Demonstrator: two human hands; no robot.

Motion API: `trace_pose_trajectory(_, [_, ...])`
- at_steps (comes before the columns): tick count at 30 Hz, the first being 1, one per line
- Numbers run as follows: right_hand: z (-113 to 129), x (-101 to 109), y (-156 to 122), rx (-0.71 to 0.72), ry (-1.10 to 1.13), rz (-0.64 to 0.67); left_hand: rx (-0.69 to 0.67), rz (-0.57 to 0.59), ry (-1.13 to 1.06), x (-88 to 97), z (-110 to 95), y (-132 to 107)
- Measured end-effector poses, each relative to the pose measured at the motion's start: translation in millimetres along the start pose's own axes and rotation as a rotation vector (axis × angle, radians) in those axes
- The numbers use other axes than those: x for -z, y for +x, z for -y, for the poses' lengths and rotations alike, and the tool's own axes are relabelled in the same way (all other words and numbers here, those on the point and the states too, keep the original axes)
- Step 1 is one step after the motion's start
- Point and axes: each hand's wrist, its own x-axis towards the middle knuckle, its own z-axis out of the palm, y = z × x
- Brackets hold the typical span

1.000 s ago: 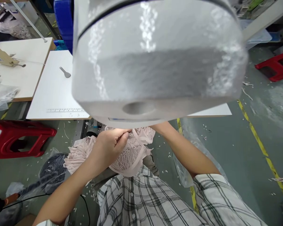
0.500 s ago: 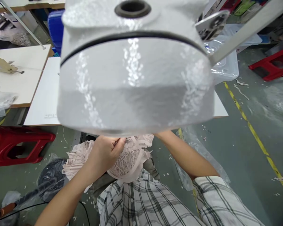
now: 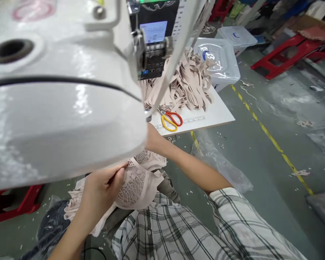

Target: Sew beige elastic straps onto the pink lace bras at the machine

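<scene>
A pink lace garment (image 3: 137, 184) lies in my lap, just below the big white sewing machine head (image 3: 59, 108). My left hand (image 3: 103, 187) pinches its upper edge, fingers closed on the lace. My right forearm runs up under the machine, so my right hand is hidden behind it. Only the wrist shows at the machine's edge.
A white table (image 3: 216, 113) holds a pile of beige fabric strips (image 3: 186, 86) and scissors (image 3: 172, 120) with red and yellow handles. Clear plastic bins (image 3: 219, 61) stand behind it. Red stools (image 3: 284, 54) sit far right, another at left. A yellow floor line (image 3: 271, 141) crosses the floor.
The view has swung right and up, now showing the machine's control panel, the strips and the scissors. My left hand stays pinched on the lace garment below the machine.
</scene>
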Motion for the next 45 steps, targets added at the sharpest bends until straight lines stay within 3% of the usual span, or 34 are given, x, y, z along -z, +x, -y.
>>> trace_pose_trajectory(10, [0.4,-8.2,-2.3,-0.004,0.027,-0.078,-0.049,-0.189,-0.069,-3.7,4.3,-14.5])
trace_pose_trajectory(22, [-3.9,-12.9,-5.0,0.049,0.025,-0.147,-0.068,-0.227,0.004,-10.1,-0.6,-9.5])
trace_pose_trajectory(31, [-2.2,-11.7,-7.1,0.01,0.032,-0.138,-0.048,-0.262,0.002,-15.6,-0.7,-7.8])
trace_pose_trajectory(39, [3.0,-8.7,-13.2,-0.019,0.106,-0.153,0.0,-0.318,0.1,-23.8,14.0,-12.9])
trace_pose_trajectory(42, [4.7,-9.4,-17.3,-0.002,0.145,-0.155,-0.105,-0.48,0.26,-37.6,9.7,-15.3])
trace_pose_trajectory(45, [8.6,-9.9,-19.8,-0.03,0.16,-0.152,-0.225,-0.441,0.36,-53.4,-4.8,-18.0])
